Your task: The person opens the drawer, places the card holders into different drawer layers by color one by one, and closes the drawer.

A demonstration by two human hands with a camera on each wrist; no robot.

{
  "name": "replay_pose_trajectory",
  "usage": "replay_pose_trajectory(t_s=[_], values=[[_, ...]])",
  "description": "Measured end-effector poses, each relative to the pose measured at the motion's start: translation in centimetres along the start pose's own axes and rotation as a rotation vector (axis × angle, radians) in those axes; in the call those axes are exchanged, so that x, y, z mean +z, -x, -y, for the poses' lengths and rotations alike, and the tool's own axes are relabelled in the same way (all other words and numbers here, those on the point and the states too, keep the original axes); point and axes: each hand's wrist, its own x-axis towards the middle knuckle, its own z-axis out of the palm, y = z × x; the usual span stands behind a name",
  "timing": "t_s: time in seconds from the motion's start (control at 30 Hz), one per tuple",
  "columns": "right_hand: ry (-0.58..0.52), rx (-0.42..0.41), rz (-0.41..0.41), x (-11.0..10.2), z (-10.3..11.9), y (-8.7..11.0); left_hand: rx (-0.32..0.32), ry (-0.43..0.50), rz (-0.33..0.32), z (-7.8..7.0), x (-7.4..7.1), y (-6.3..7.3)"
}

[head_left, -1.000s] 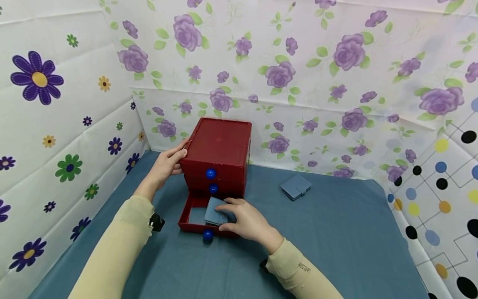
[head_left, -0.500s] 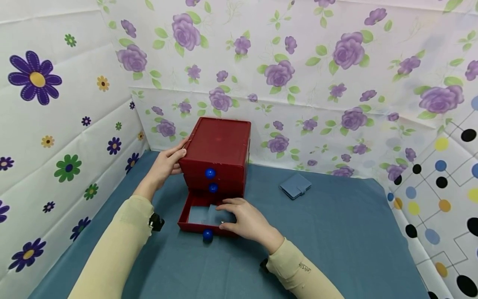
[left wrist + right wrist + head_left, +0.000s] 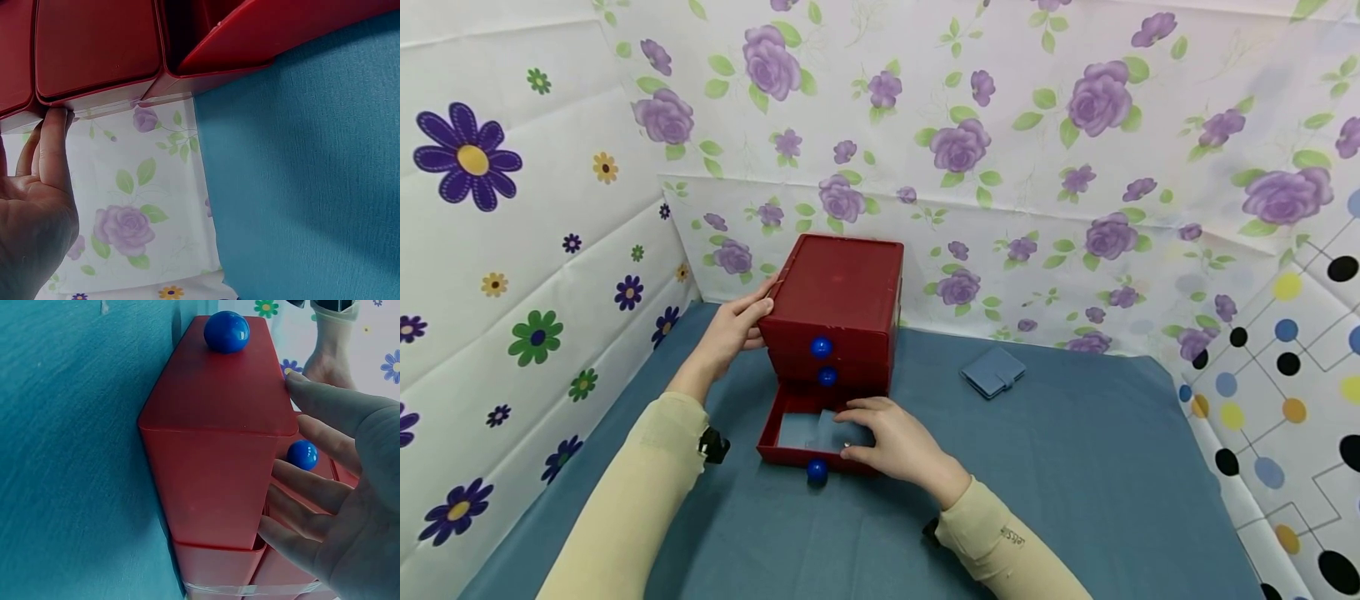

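Note:
A red drawer cabinet (image 3: 844, 283) with blue ball knobs stands on the table, its bottom drawer (image 3: 784, 456) pulled out. My left hand (image 3: 727, 335) rests against the cabinet's left side, fingers extended. Over the right part of the drawer is my right hand (image 3: 898, 437); in the right wrist view its fingers (image 3: 312, 485) reach over the drawer's side, spread and fairly straight. A light blue wallet (image 3: 831, 432) lies in the drawer, partly hidden by that hand. Beside it shows another flat blue piece (image 3: 796, 429), whose kind I cannot tell.
A second blue wallet (image 3: 993, 372) with a strap lies on the blue tablecloth (image 3: 1060, 467), right of the cabinet. Flower-printed cloth (image 3: 955, 208) hangs behind, and patterned sheets stand at both sides. The two upper drawers are closed.
The wallet, tilted at my right fingers a second ago, has dropped flat into the drawer. Both hands have stayed nearly in place.

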Motion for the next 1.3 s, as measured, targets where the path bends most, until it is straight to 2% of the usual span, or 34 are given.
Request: replay_pose_trajectory(t_s=[0.4, 0.63, 0.97, 1.3], values=[[-0.01, -0.034, 0.0, -1.2, -0.9, 0.4, 0.004, -0.002, -0.004, 0.1, -0.2, 0.1], [-0.032, -0.036, -0.011, -2.4, -2.3, 1.4, 0.009, 0.001, 0.002, 0.1, -0.1, 0.1], [0.034, 0.024, -0.089, -3.6, -5.7, 3.3, -0.002, -0.02, 0.003, -0.1, -0.1, 0.1], [0.066, 0.096, -0.116, -5.5, -8.7, 4.6, 0.005, -0.005, 0.013, -0.2, -0.1, 0.1]])
